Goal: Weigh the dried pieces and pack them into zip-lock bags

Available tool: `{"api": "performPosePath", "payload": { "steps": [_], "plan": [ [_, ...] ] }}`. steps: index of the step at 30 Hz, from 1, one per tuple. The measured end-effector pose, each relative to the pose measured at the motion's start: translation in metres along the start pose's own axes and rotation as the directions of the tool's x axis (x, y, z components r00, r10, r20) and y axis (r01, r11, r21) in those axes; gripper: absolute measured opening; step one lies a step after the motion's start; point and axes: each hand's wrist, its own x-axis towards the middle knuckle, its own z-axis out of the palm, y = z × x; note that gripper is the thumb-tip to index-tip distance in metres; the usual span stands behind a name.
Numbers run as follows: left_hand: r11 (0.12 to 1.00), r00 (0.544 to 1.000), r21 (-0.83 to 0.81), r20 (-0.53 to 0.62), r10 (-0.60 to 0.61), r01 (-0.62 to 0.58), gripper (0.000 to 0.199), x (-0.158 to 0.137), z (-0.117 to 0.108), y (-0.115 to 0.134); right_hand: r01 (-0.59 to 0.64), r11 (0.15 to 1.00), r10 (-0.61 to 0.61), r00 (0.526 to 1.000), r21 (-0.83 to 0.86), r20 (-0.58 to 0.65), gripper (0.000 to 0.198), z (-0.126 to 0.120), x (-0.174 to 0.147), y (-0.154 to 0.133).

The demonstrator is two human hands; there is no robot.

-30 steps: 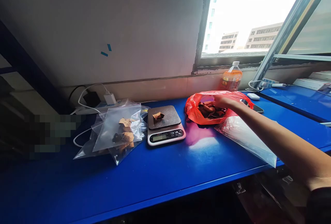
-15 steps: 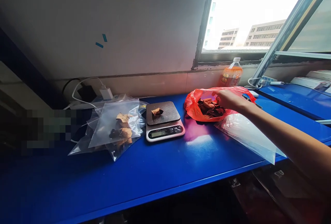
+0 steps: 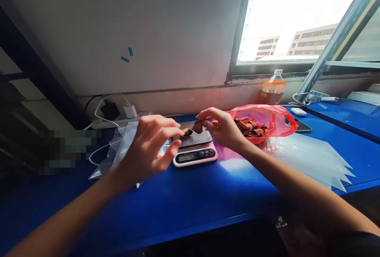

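Observation:
A digital kitchen scale (image 3: 195, 156) stands on the blue table, its readout too small to read surely. On its dark plate lies a brown piece of dried peel (image 3: 187, 132). My left hand (image 3: 151, 142) is beside that piece at the scale's left, fingers apart with nothing in them. Over the plate's right side, my right hand (image 3: 221, 127) pinches another dark brown piece of dried peel (image 3: 199, 127). Just behind my right hand is a red plastic bag (image 3: 279, 119), open at the top, with many dried peel pieces (image 3: 251, 126) inside.
Clear zip bags (image 3: 114, 152) lie left of the scale, partly behind my left hand. More flat clear bags (image 3: 308, 158) fan out at the right. An orange-labelled bottle (image 3: 273, 87), a phone (image 3: 303, 125) and a white charger (image 3: 130, 110) sit toward the wall.
My right hand has come out of the red bag with a piece of dried peel and moved left over the scale. My left hand has entered view. The camera view has shifted slightly.

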Motion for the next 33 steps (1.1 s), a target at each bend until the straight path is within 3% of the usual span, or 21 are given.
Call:
{"api": "performPosePath", "payload": {
  "steps": [3,7,15,23,25,29,31,33],
  "plan": [
    [1.000,0.998,-0.012,-0.056,0.017,-0.017,0.012,0.000,0.013,-0.021,-0.033,0.999,0.034,0.999,-0.013,0.040,0.019,0.020,-0.002,0.027],
    [0.998,0.997,-0.007,0.050,0.059,-0.059,0.011,-0.016,0.023,-0.031,-0.015,0.991,0.011,1.000,-0.130,-0.029,0.017,0.027,-0.015,0.047],
    [0.998,0.989,-0.062,0.147,0.031,-0.022,0.014,-0.017,0.018,-0.018,-0.017,0.998,0.024,0.990,-0.054,0.142,0.014,0.035,-0.019,0.040],
    [0.990,0.943,0.029,0.302,-0.141,0.139,0.021,-0.017,0.015,-0.038,0.071,0.992,-0.067,0.997,-0.107,0.037,0.012,0.022,-0.019,0.033],
    [0.978,0.916,0.056,0.343,-0.206,0.199,0.024,-0.017,0.015,-0.044,0.128,0.982,-0.125,0.992,-0.137,0.027,0.013,0.015,-0.019,0.026],
    [0.951,0.813,0.095,0.498,-0.303,0.296,0.030,-0.017,0.017,-0.056,0.240,0.943,-0.253,0.967,-0.230,-0.026,0.016,-0.013,-0.015,0.012],
    [0.941,0.778,0.104,0.537,-0.327,0.323,0.032,-0.018,0.018,-0.058,0.178,0.941,-0.227,0.962,-0.287,-0.150,0.016,-0.031,-0.012,0.013],
    [0.937,0.765,0.112,0.550,-0.336,0.332,0.033,-0.017,0.019,-0.058,0.027,0.946,-0.127,0.948,-0.324,-0.290,0.015,-0.048,-0.009,0.021]
  ]
}}
